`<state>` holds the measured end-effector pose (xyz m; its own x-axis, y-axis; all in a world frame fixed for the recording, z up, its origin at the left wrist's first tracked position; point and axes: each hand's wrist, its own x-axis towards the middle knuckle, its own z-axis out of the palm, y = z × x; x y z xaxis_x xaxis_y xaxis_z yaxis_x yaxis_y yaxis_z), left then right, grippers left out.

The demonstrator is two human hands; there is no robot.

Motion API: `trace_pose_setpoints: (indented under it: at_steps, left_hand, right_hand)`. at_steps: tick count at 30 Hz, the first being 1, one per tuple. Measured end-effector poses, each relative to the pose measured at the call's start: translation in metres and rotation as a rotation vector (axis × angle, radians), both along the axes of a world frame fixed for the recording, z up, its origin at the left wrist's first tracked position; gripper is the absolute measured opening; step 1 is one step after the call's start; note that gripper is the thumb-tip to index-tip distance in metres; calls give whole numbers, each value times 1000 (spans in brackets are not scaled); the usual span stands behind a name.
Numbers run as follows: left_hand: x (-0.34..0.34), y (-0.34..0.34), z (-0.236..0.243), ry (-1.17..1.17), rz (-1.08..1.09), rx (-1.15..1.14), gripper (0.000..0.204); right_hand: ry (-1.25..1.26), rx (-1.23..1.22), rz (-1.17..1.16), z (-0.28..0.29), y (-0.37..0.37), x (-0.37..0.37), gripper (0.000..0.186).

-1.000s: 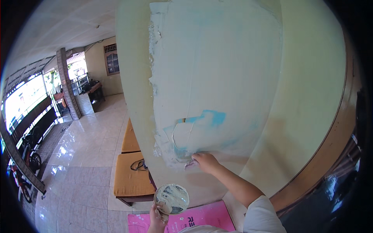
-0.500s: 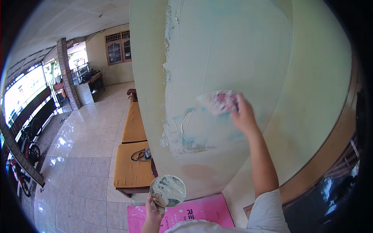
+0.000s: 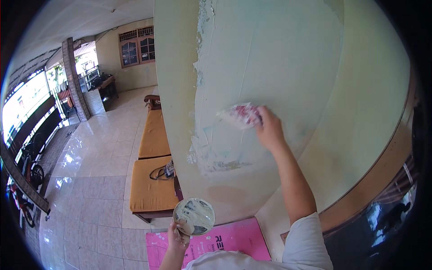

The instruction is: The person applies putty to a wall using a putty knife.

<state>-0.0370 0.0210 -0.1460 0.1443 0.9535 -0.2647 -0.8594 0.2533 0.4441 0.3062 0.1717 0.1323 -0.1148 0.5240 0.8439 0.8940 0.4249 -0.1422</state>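
Note:
My right hand is closed on a red putty scraper smeared with white filler. The scraper lies against the pale wall, its leading edge toward the left. Below it a patch of fresh filler covers the wall, with bluish-green traces and a rough grey lower border. Low in front of me, my left hand grips a round tub by its side. White filler coats the tub's inside, with dark streaks showing through.
A pink sheet of cardboard lies on the floor beneath the wall. Left of the wall stands a bench with orange cushions, a dark strap on top. A tiled pillar and parked bicycles are farther left. A wooden frame borders the right.
My right hand has moved the scraper left across the wall. Filler now covers much of the bluish-green area below it. My left hand still holds the tub.

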Motion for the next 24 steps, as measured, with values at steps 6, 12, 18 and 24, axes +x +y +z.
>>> trace_pose_setpoints:
  at_steps: [6,12,18,24]
  left_hand:
    - [-6,4,1,-12,-24,-13,37]
    - [-8,8,-7,-76,-62,-63,41]
    - [-8,6,-1,-78,-60,-66,39]
    - [-14,5,1,2,-21,-73,38]
  right_hand:
    - [259,-172,66,-9,-37,8,20]
    - [-27,-413,131,-147,-40,-15,27]
    - [94,-295,-264,-151,-16,17,30]
    - [1010,-286,216,-142,-34,66,33]
